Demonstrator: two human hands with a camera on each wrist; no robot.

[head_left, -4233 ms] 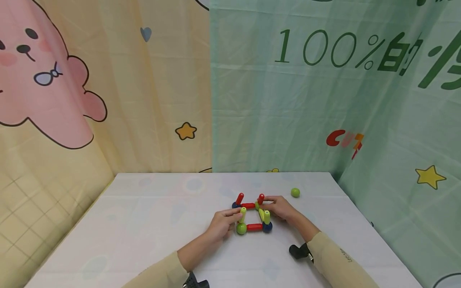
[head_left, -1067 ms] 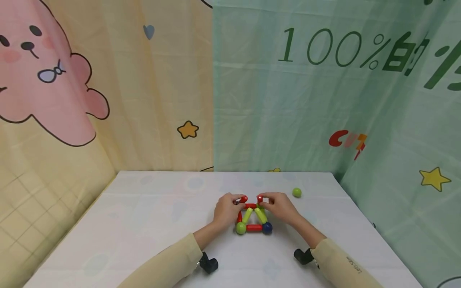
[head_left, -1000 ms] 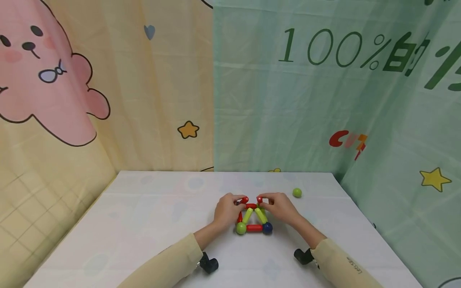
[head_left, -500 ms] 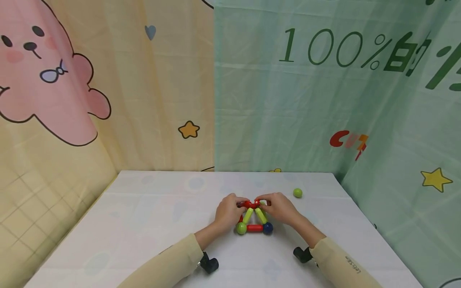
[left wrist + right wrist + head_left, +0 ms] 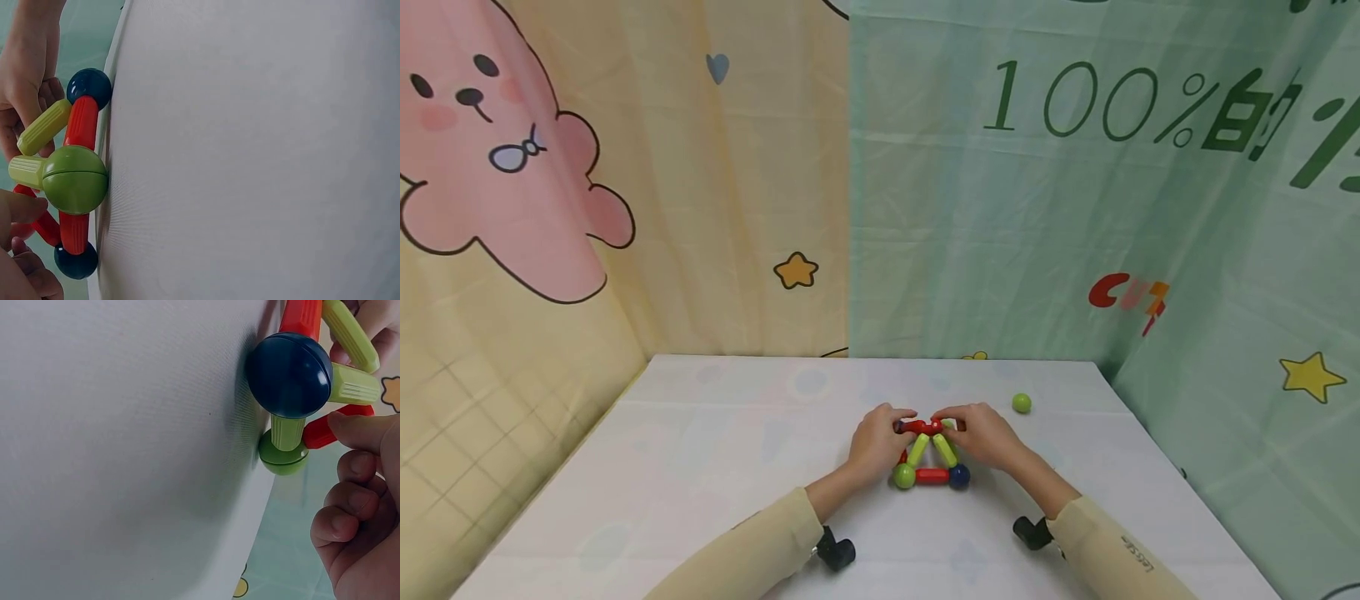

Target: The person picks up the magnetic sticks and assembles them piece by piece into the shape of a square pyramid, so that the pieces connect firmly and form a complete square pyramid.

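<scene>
A magnetic ball-and-rod frame stands on the table, its square base joined by balls: a green ball [image 5: 904, 476] at front left, a blue ball [image 5: 958, 477] at front right. Between these two runs a red rod [image 5: 932, 476]. Two yellow-green rods [image 5: 917, 450] lean inward from the front balls. My left hand [image 5: 874, 440] pinches a red rod [image 5: 47, 229] rising from the back-left blue ball [image 5: 76, 260]. With thumb and finger, my right hand [image 5: 985, 435] pinches another red rod [image 5: 320, 432] on the back-right green ball [image 5: 283, 456]. Both red rods tilt toward each other, tips close together.
A loose green ball [image 5: 1021, 403] lies on the white table [image 5: 715, 483], behind and right of the frame. Printed curtains [image 5: 1000, 233] hang at the table's back and sides. A black wrist camera [image 5: 835, 548] sits below the left sleeve.
My left hand has moved from the front-left yellow-green rod to the back-left red rod. The front rods now lean inward, and both red rods have tilted toward each other.
</scene>
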